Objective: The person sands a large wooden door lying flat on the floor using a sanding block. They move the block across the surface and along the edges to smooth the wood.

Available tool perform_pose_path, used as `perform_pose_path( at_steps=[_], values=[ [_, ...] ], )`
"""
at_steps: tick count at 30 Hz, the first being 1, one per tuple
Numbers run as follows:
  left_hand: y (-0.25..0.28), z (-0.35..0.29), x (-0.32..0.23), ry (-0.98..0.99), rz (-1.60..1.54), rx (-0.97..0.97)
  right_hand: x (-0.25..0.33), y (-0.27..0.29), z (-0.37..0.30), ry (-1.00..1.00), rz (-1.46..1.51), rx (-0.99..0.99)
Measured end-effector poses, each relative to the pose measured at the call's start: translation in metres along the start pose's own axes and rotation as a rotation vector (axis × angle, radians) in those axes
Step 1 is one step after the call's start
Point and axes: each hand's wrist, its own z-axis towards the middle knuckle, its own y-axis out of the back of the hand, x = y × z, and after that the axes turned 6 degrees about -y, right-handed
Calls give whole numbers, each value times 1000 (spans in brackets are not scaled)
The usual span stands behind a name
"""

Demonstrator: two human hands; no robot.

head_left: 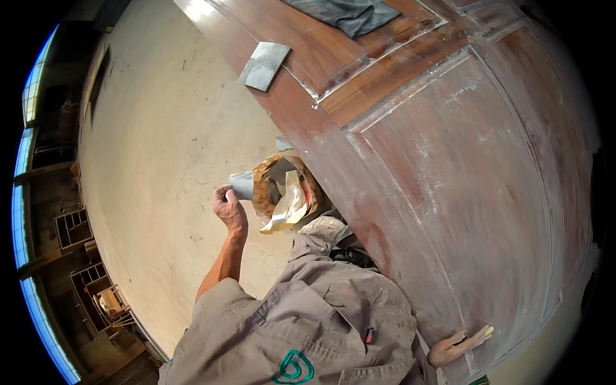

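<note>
A brown panelled wooden door (pixel 449 160) lies flat in front of me, its surface dusty and streaked with pale filler. Beside the door's left edge, my left hand (pixel 230 208) pinches a small grey sheet (pixel 242 185). The sheet is right next to a brown-stained pot (pixel 269 192) with crumpled cream paper (pixel 289 205) in it. At the door's near edge, my right hand (pixel 449 348) lies low on the wood and holds a small flat pale yellow piece (pixel 484 332).
A grey rectangular sheet (pixel 263 64) rests over the door's far left edge. A dark grey cloth (pixel 350 14) lies on the door's far end. A pale concrete floor (pixel 160 160) spreads to the left, with wooden frames (pixel 90 282) stacked at its edge.
</note>
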Motion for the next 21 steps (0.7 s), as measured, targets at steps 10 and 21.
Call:
perform_pose_path(
  at_steps=[10, 21],
  values=[
    [-84, -34, -289, -392, -591, 816, 62, 32, 28, -19, 410, 114],
    [-144, -122, -336, -670, -602, 1574, 160, 37, 69, -483, 1019, 365]
  ],
)
